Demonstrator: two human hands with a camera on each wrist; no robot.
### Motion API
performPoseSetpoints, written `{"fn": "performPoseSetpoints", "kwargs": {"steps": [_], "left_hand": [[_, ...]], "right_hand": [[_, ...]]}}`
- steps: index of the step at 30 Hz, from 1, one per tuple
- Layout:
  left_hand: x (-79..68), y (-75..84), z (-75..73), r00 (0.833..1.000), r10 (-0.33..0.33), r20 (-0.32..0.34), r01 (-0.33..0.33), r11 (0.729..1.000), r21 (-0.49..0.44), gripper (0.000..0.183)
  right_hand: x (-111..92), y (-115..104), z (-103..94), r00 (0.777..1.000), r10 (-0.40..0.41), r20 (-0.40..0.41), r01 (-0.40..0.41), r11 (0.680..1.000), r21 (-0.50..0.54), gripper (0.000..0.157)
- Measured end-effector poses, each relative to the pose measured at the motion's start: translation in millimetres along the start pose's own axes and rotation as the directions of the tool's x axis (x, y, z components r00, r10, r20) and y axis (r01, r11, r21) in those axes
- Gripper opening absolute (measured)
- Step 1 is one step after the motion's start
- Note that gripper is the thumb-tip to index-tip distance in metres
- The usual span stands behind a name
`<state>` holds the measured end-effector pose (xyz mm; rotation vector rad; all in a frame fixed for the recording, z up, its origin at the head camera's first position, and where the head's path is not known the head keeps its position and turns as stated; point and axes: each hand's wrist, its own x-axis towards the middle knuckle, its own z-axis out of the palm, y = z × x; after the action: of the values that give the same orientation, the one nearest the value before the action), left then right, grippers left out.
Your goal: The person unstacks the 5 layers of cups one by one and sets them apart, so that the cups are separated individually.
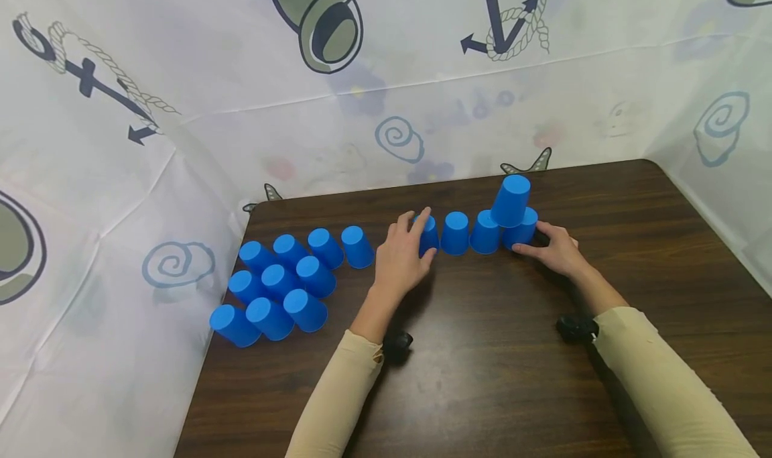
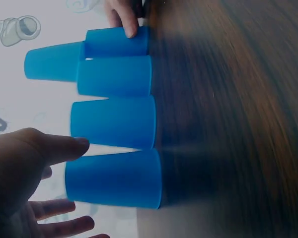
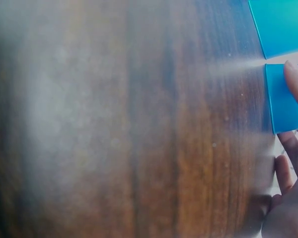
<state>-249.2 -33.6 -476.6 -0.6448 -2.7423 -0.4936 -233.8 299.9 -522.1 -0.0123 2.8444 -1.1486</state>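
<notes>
Several blue plastic cups stand upside down in a row at the back of the table. One upper cup point(image 1: 511, 201) rests across the tops of the row's two rightmost cups. My right hand point(image 1: 559, 251) holds the row's right end cup point(image 1: 517, 235) low down, thumb in front and fingers at its far side; the right wrist view shows the thumb point(image 3: 297, 84) against it. My left hand point(image 1: 401, 257) is at the row's left end cup point(image 1: 429, 238), fingers spread around it. In the left wrist view its thumb point(image 2: 64, 148) is straight; whether it touches a cup I cannot tell.
More upturned blue cups point(image 1: 279, 282) stand in staggered lines on the left of the dark wooden table point(image 1: 482, 377). One cup point(image 1: 358, 247) is just left of my left hand. A printed white cloth point(image 1: 338, 143) hangs behind and beside the table.
</notes>
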Motion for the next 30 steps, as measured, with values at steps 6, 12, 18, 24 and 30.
{"fn": "performPoseSetpoints", "kwargs": {"steps": [6,12,18,24,30], "left_hand": [[7.3,3.5,14.5,0.998,-0.032,0.057,0.031,0.999,0.018,0.075],[7.2,2.9,20.4,0.999,-0.028,0.046,0.029,1.000,-0.009,0.066],[5.0,1.2,20.8,0.998,-0.044,0.034,0.046,0.997,-0.060,0.057],[-1.6,-5.5,14.0,0.998,-0.055,0.020,0.057,0.994,-0.092,0.053],[-18.8,-16.6,-6.9,0.996,-0.089,-0.014,0.088,0.992,-0.089,0.052]], "right_hand": [[1,0,1.3,1.000,0.003,0.008,-0.003,1.000,0.004,0.085],[1,0,0.9,1.000,0.007,0.001,-0.007,1.000,0.003,0.085],[1,2,1.1,1.000,0.013,0.002,-0.013,1.000,0.003,0.085],[1,4,2.4,1.000,0.007,0.008,-0.007,1.000,0.004,0.086],[2,4,2.4,1.000,-0.019,-0.011,0.019,1.000,0.009,0.081]]}}
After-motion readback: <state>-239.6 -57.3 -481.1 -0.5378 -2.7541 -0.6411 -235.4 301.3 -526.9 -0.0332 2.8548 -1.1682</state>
